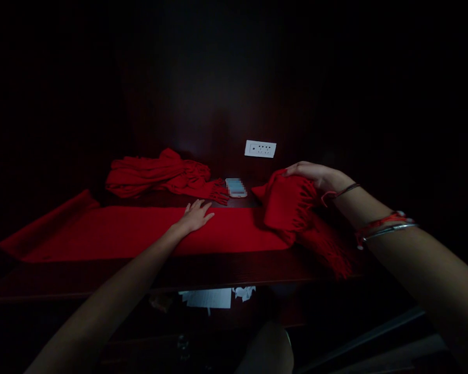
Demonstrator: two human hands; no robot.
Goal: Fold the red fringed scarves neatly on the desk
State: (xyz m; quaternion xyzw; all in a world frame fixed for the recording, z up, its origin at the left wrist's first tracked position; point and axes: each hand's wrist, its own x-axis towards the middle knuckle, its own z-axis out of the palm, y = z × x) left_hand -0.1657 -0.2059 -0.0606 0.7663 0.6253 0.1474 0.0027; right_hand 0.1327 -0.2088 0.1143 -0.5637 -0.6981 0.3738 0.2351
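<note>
A long red scarf [125,232] lies spread flat along a dark wooden shelf, its left end rising against the side. My left hand [197,215] rests on the scarf near its far edge, fingers spread. At the right, my right hand [310,171] grips a gathered, fringed part of red cloth, lifted above the shelf; its fingers are partly hidden. More fringe hangs below it toward the front edge. A second red scarf [156,174] lies bunched at the back left, its fringe pointing right.
A phone-like flat object [236,187], its surface blurred, lies at the back. A white power socket [260,149] is on the rear wall. Below the shelf's front edge [159,288] are white papers [208,298] and a crumpled white piece [244,293]. The surroundings are very dark.
</note>
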